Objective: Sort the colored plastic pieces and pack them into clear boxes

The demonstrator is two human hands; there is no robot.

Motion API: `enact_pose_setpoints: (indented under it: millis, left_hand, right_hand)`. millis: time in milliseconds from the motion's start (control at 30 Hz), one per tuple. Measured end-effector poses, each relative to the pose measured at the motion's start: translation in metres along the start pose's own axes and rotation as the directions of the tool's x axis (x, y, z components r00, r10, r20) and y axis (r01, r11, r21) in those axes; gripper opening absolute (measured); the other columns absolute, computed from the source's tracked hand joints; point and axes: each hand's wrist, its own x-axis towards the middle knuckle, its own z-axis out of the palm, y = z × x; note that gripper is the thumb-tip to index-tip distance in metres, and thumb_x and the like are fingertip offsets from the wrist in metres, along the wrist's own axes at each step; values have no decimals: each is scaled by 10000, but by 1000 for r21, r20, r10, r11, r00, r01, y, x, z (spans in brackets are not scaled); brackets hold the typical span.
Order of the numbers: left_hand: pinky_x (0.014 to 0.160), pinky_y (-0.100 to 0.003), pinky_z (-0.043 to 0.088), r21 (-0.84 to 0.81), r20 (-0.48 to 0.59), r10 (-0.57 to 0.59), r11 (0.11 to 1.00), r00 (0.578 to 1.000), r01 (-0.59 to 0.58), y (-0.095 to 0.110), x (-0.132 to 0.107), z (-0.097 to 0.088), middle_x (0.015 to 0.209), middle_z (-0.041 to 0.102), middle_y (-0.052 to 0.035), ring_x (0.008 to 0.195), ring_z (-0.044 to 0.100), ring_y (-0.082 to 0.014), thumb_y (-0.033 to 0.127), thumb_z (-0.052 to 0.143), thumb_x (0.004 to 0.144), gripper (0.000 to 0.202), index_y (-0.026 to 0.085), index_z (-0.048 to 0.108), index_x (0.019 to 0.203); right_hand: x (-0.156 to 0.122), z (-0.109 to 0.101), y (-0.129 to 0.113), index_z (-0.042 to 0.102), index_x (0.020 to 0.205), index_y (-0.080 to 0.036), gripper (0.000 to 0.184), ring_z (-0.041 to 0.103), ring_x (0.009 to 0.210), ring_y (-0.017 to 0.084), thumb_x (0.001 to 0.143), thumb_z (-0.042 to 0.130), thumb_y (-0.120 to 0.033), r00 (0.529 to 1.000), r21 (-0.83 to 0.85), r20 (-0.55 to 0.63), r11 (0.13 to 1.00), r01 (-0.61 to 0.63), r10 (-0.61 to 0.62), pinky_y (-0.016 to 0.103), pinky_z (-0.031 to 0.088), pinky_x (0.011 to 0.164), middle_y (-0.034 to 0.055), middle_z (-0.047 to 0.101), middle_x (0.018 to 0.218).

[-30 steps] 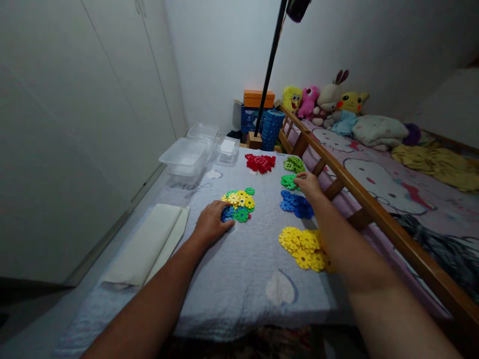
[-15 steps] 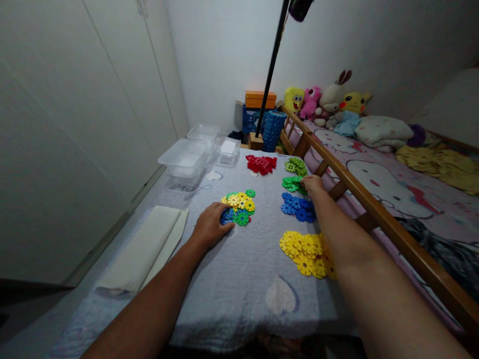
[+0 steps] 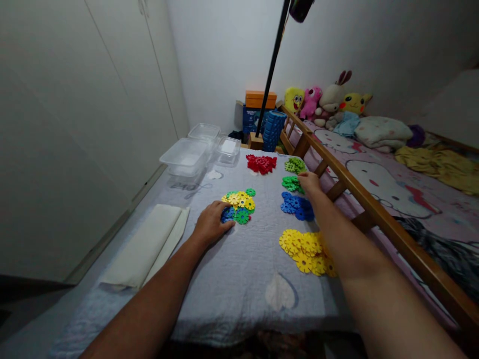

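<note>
The left hand [image 3: 214,222] lies at the near left edge of a mixed heap [image 3: 244,201] of notched plastic discs, its thumb and fingers parted around the blue ones, with nothing seen pinched between them. The right hand [image 3: 310,183] has its fingertips gathered at the right edge of the green pile [image 3: 290,184]; whether it grasps a disc there cannot be told.

The discs lie on a cloth-covered worktop [image 3: 232,284]. Five single-colour groups stand apart from the mixed heap: the red pile [image 3: 261,164] at the far side and, down the right side from far to near, the light green pile [image 3: 295,165], the green pile, the blue pile [image 3: 297,206] and the yellow pile [image 3: 307,249], the last partly hidden by the right forearm.

Separation by colour appears well advanced, since the single-colour piles together far outweigh the mixed heap. Left to divide is that heap, in which yellow, green and blue discs overlap and a bit of red shows at the right edge. Every disc in view lies on the cloth; none is seen in the clear plastic boxes [image 3: 185,153] at the far left.
</note>
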Motion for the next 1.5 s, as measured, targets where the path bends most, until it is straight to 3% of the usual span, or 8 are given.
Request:
enact_pose_setpoints:
  millis: [133, 233, 300, 433, 767, 1100, 1300, 1500]
  left_hand:
    - [1031, -443, 495, -1, 4, 0, 1000, 1000, 0, 0, 0, 0, 1269, 649, -134, 1165, 621, -303, 324, 751, 759, 514, 170, 652, 1239]
    - [1023, -432, 499, 2, -11, 9, 1000, 1000, -9, -2, 0, 2, 1262, 650, -108, 1155, 625, -291, 329, 756, 756, 497, 212, 658, 1229]
    - [1015, -425, 502, 6, -18, 11, 1000, 1000, -11, -2, 0, 2, 1256, 650, -101, 1147, 628, -286, 332, 757, 757, 493, 224, 658, 1227]
    - [1009, -422, 502, 3, -18, 14, 1000, 1000, -14, -2, 0, 3, 1246, 652, -114, 1138, 629, -286, 322, 753, 760, 497, 200, 655, 1231]
    - [995, -417, 509, -2, -21, 4, 1000, 1000, -4, -1, 0, 2, 1239, 656, -105, 1128, 634, -282, 327, 763, 752, 486, 214, 661, 1214]
    - [1020, -436, 501, -10, -19, 13, 1000, 1000, -14, -1, 1, 0, 1234, 663, -103, 1147, 632, -289, 326, 765, 741, 485, 224, 665, 1205]
    - [1008, -425, 510, -17, -20, 11, 1000, 1000, -11, 0, 0, 0, 1232, 662, -109, 1138, 638, -290, 322, 763, 743, 486, 213, 666, 1207]
    - [1020, -443, 505, -13, -13, 15, 1000, 1000, -15, -2, 0, 1, 1242, 661, -119, 1153, 632, -300, 327, 757, 748, 495, 198, 662, 1216]
  right_hand:
    - [-18, 20, -29, 743, 847, -128, 191, 618, 661, 141, 730, 592, -138, 971, -8, 198, 991, 135, -131, 242, 491, 659, 37, 716, 765]
    - [-41, 42, -49, 769, 921, -128, 209, 648, 739, 150, 778, 617, -130, 807, -32, 511, 931, 364, -298, 246, 498, 731, 48, 751, 856]
    - [-56, 58, -58, 775, 1030, -135, 297, 665, 831, 163, 766, 647, -95, 700, -74, 624, 865, 497, -348, 252, 503, 800, 66, 762, 977]
    - [-75, 84, -63, 676, 1316, -142, 570, 649, 979, 179, 750, 673, -66, 610, -148, 692, 750, 644, -387, 271, 497, 906, 118, 697, 1211]
    - [-68, 94, -60, 752, 1093, -150, 359, 632, 938, 181, 737, 711, -126, 625, -216, 682, 713, 668, -379, 237, 483, 826, 88, 723, 1114]
    - [-63, 94, -69, 765, 1036, -157, 364, 634, 797, 160, 680, 721, -95, 606, -206, 723, 734, 648, -333, 210, 453, 684, 46, 762, 977]
    - [-51, 84, -61, 735, 1047, -144, 358, 630, 883, 160, 689, 739, -151, 700, -223, 620, 776, 590, -354, 210, 458, 746, 57, 743, 1045]
    - [-10, 36, -28, 717, 1070, -118, 308, 650, 934, 206, 773, 657, -177, 872, -325, 379, 839, 437, -308, 282, 483, 826, 104, 736, 1040]
